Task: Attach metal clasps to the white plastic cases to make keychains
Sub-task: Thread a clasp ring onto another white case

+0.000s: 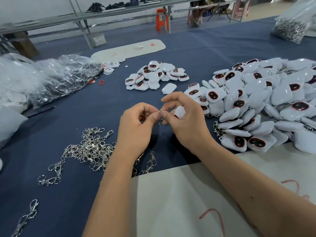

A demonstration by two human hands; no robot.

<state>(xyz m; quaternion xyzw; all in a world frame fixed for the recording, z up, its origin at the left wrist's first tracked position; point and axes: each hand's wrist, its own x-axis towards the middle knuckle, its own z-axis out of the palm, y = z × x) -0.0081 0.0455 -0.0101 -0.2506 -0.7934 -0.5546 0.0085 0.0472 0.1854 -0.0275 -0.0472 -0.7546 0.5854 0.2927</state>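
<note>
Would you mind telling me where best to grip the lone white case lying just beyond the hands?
Probably pinch the single white case across its two long side edges, coming from above. It lies flat, smooth back up, apart from the small pile, so its sides are free; its rounded top offers little to hold.

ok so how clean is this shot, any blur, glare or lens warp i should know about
Head view: wide-angle warp bows the far workbench rail and stretches the forearms; the bag of metal rings at top right is smeared, the fingertips at the clasp slightly soft; soft glare on the crumpled plastic bags and glossy white cases; lighting even, faint shadow under the right hand and left hand.
</note>
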